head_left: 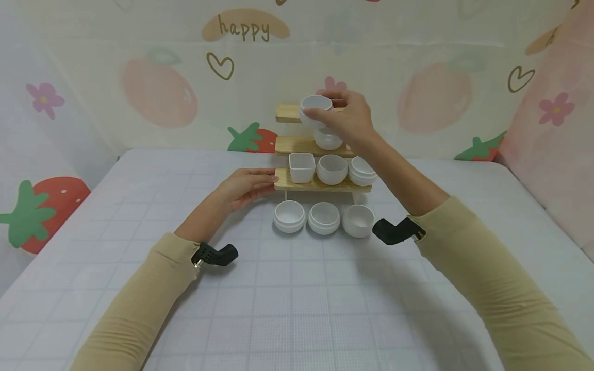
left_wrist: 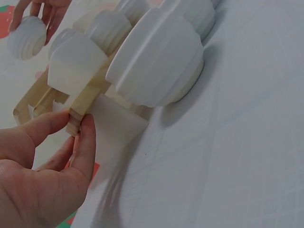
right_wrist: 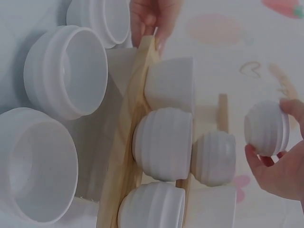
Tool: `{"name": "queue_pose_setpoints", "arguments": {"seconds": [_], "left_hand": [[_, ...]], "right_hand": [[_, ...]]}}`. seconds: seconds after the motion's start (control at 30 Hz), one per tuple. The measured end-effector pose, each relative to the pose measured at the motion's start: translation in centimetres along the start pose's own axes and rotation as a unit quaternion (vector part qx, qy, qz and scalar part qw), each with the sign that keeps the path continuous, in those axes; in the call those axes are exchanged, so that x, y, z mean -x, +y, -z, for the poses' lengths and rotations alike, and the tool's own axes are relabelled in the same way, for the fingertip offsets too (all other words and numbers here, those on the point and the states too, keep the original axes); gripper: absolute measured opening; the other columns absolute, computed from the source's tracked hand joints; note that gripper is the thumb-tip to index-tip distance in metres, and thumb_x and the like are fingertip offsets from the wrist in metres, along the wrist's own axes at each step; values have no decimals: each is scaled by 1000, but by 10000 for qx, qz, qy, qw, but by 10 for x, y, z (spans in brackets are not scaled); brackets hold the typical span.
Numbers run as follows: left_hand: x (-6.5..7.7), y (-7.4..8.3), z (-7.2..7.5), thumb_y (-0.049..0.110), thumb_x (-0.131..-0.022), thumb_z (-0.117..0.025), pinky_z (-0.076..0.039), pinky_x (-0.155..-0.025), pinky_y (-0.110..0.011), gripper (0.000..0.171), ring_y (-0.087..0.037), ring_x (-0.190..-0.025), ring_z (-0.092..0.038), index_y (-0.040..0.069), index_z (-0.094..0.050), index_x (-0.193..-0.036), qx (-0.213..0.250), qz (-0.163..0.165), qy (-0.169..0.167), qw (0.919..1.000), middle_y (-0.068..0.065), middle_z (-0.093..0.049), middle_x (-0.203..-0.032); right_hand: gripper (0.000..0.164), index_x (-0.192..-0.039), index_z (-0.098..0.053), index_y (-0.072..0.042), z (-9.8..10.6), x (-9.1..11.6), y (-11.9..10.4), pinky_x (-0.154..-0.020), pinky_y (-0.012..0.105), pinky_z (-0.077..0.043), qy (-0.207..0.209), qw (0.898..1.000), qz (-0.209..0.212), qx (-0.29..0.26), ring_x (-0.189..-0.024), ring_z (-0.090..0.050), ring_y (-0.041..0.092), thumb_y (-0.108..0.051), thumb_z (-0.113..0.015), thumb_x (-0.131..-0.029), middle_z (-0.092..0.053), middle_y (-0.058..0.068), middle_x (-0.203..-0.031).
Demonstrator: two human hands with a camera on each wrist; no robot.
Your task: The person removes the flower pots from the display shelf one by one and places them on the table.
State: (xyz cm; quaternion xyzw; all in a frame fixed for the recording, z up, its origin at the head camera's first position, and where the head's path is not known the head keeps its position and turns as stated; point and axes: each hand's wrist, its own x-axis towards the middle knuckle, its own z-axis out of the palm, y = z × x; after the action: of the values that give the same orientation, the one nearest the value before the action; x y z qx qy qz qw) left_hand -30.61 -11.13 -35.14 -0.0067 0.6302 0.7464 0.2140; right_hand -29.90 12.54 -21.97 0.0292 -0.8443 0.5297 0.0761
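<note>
Holding up a small white cup (head_left: 316,102), the right hand (head_left: 350,117) of a person before me has thumb and fingers curled round its sides; the cup is upright near the top shelf (head_left: 286,113) of a three-step wooden stand, and from the right wrist a gap shows between cup and wood; the left hand (head_left: 248,186) pinches the left end of the bottom shelf (head_left: 325,187), thumb on one face and fingers on the other; on that shelf, from left to right, sit a square cup (head_left: 301,169), a round cup (head_left: 332,171) and a ridged cup (head_left: 362,174), all white; the middle shelf (head_left: 293,146) bears a rounded pot (head_left: 328,140), with a smooth-sided pot (right_wrist: 211,209) next to it, hidden behind the arm from above; in front of the stand three white bowls, left (head_left: 289,217), centre (head_left: 324,218) and right (head_left: 358,221), stand in a row on a pale checked tablecloth (head_left: 278,309); tan sleeves (head_left: 139,293) cover both arms, a black clip (head_left: 215,254) at each cuff; behind hangs a cream backdrop (head_left: 301,62) printed with peaches, strawberries, hearts and the word "happy".
</note>
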Motion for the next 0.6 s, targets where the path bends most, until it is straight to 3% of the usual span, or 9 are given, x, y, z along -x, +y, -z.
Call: {"name": "queue_pose_setpoints", "arguments": {"seconds": [0.27, 0.6], "left_hand": [[3, 2, -1, -3, -107, -55, -63, -83, -18, 52, -6, -85, -71, -10, -40, -157, 23, 39, -34, 10000, -23, -47, -151], [3, 2, -2, -3, -107, -55, -63, -82, -17, 52, -6, -85, -71, -10, -40, -156, -34, 32, -28, 10000, -24, -46, -153]], "right_hand": [[61, -145, -63, -11, 13, 4, -1, -107, 30, -55, -9, 9998, -166, -57, -128, -54, 21, -32, -84, -92, -59, 10, -143], [64, -149, -59, -9, 28, 10, 4, -107, 35, -58, -48, 9998, -64, -176, -125, -55, 20, -30, -82, -93, -58, 10, -144]]}}
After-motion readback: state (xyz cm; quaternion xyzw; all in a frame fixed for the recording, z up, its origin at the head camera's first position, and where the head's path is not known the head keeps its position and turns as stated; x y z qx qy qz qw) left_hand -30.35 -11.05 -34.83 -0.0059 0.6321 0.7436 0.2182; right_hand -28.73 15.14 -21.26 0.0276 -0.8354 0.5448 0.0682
